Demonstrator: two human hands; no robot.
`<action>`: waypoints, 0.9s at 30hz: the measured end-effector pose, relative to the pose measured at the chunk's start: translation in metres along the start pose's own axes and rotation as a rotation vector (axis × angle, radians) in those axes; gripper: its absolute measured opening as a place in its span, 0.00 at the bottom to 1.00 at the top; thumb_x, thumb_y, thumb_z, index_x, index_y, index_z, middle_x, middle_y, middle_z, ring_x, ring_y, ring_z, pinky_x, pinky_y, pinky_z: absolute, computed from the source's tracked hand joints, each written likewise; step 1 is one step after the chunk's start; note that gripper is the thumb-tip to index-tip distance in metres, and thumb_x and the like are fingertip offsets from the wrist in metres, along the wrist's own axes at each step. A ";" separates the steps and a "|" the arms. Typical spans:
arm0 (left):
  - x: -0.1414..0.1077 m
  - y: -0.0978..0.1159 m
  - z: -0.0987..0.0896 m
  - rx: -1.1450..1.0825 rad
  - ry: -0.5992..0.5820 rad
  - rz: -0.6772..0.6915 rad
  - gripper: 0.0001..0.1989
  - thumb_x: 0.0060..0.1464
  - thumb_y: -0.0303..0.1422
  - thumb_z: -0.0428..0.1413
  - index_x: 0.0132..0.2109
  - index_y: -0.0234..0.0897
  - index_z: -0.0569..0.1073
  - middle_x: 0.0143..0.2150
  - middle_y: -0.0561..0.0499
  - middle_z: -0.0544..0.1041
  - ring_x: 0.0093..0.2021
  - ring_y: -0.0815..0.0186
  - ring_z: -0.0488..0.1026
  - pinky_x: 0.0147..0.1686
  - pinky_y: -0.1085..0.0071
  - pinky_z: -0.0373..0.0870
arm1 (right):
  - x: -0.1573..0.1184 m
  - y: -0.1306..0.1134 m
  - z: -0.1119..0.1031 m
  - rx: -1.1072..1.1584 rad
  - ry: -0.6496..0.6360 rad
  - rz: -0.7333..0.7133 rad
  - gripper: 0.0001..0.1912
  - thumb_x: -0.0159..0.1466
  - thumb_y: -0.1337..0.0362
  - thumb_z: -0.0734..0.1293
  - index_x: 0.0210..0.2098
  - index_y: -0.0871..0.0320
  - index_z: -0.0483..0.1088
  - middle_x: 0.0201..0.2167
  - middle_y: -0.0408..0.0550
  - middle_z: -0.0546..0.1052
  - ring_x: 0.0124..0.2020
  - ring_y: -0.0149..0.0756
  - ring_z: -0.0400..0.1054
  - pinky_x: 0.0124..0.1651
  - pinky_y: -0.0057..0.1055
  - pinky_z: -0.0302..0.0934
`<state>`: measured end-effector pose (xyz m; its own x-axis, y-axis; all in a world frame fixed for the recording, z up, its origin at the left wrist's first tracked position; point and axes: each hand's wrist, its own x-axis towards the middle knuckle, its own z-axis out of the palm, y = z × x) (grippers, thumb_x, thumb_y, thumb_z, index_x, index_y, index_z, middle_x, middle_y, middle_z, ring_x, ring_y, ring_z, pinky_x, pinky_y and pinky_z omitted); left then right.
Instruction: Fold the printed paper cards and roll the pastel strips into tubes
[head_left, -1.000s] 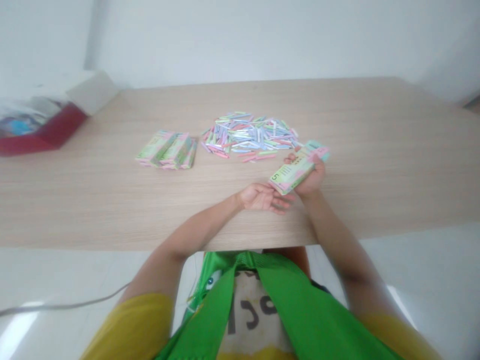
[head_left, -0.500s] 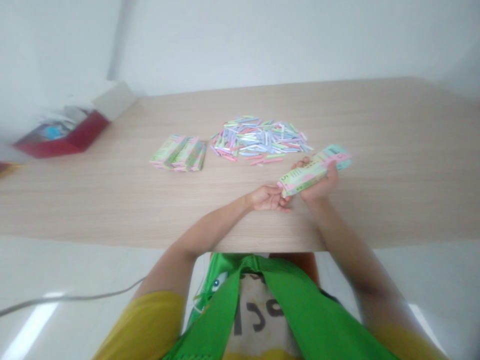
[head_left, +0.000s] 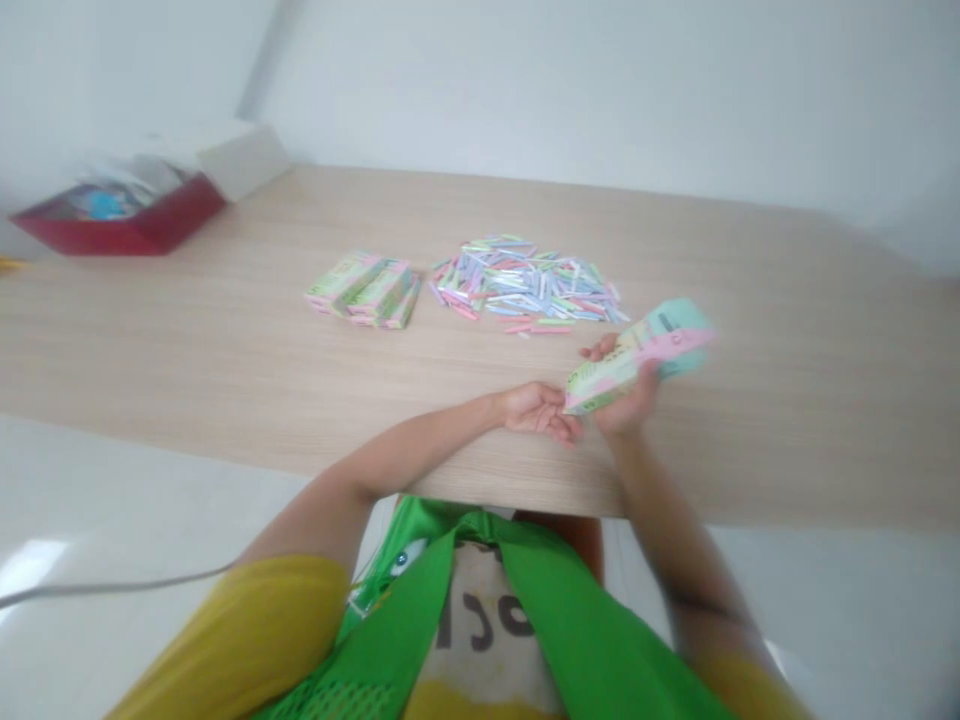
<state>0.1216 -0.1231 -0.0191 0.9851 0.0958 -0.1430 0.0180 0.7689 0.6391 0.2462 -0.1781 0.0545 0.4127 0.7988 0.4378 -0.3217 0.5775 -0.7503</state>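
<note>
1. Right hand [head_left: 626, 400] is gripping a narrow bundle of folded paper strips [head_left: 637, 362], with the fingers wrapping around the bundle from beneath. The bundle is printed in pale green, pink and mint. It is tilting across the palm, with its far end pointing to 2 o'clock, seen from the person's seat.
2. Left hand [head_left: 536, 410] is holding nothing. Its fingers are curling loosely, and their tips are lying just beside the bundle's near end, at about 3 o'clock from the left palm. Whether they are touching the bundle, I cannot tell.
3. Both forearms are reaching over the near edge of a light wood table [head_left: 780, 420].
4. A loose heap of thin pastel paper strips [head_left: 525, 285] is lying on the table at 11 o'clock from the right hand, close to it but not touching.
5. A neat group of folded green and pink bundles [head_left: 364, 292] is sitting further along at 10 o'clock, just beside the heap.
6. A red tray [head_left: 124, 232] holding papers is standing at the table's far corner, at 10 o'clock, with a white box [head_left: 244, 160] beside it.
7. The person is wearing a yellow sleeve [head_left: 247, 630] and a green mesh vest [head_left: 390, 640].
8. A grey cable [head_left: 112, 585] is running across the white floor at 8 o'clock.
</note>
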 end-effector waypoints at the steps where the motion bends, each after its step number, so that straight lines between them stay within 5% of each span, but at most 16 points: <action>1: 0.001 0.000 -0.001 0.007 -0.027 0.015 0.15 0.63 0.30 0.46 0.45 0.25 0.74 0.39 0.32 0.81 0.36 0.56 0.81 0.46 0.55 0.74 | 0.001 0.001 -0.001 0.003 -0.006 0.022 0.21 0.58 0.38 0.64 0.38 0.47 0.69 0.31 0.42 0.68 0.32 0.35 0.66 0.44 0.37 0.70; 5: 0.005 -0.002 -0.004 0.037 -0.101 0.068 0.15 0.61 0.30 0.50 0.49 0.24 0.74 0.45 0.30 0.80 0.48 0.51 0.80 0.51 0.54 0.72 | 0.000 0.011 -0.008 -0.025 0.058 0.010 0.19 0.59 0.41 0.67 0.36 0.48 0.69 0.28 0.41 0.66 0.31 0.34 0.64 0.43 0.33 0.69; 8: 0.003 -0.004 0.002 0.033 -0.042 0.144 0.16 0.58 0.27 0.53 0.52 0.26 0.73 0.44 0.33 0.81 0.49 0.52 0.80 0.52 0.55 0.72 | -0.005 0.017 -0.012 -0.160 0.106 -0.014 0.16 0.61 0.44 0.67 0.33 0.49 0.70 0.28 0.41 0.68 0.32 0.34 0.64 0.45 0.32 0.67; 12: -0.002 -0.003 0.016 -0.025 0.053 0.276 0.25 0.43 0.18 0.51 0.51 0.30 0.74 0.41 0.41 0.81 0.43 0.57 0.80 0.54 0.55 0.70 | -0.006 0.015 -0.018 -0.296 0.050 0.031 0.14 0.61 0.48 0.69 0.30 0.51 0.70 0.28 0.42 0.68 0.34 0.34 0.64 0.43 0.32 0.66; 17: -0.006 0.001 0.031 -0.153 0.096 0.273 0.34 0.29 0.22 0.48 0.50 0.30 0.73 0.40 0.41 0.80 0.47 0.55 0.78 0.61 0.51 0.64 | -0.002 0.013 -0.021 -0.314 0.020 0.013 0.09 0.60 0.54 0.71 0.34 0.50 0.72 0.34 0.44 0.70 0.40 0.37 0.66 0.49 0.36 0.67; 22: -0.012 0.003 0.033 -0.167 0.210 0.234 0.32 0.27 0.24 0.49 0.47 0.32 0.73 0.39 0.41 0.79 0.46 0.54 0.76 0.58 0.52 0.64 | -0.009 0.029 -0.025 -0.225 -0.029 0.136 0.10 0.56 0.55 0.73 0.35 0.49 0.71 0.41 0.46 0.72 0.46 0.41 0.67 0.53 0.39 0.68; 27: -0.019 0.007 0.035 -0.213 0.106 0.231 0.23 0.34 0.26 0.50 0.43 0.32 0.74 0.40 0.40 0.77 0.46 0.55 0.74 0.55 0.54 0.65 | -0.013 0.045 -0.028 -0.071 0.028 0.262 0.14 0.55 0.53 0.73 0.39 0.47 0.69 0.36 0.42 0.72 0.41 0.36 0.69 0.49 0.34 0.69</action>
<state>0.1092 -0.1418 0.0140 0.9355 0.3395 -0.0977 -0.2508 0.8331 0.4930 0.2505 -0.1676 0.0008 0.3472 0.9137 0.2110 -0.3605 0.3377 -0.8695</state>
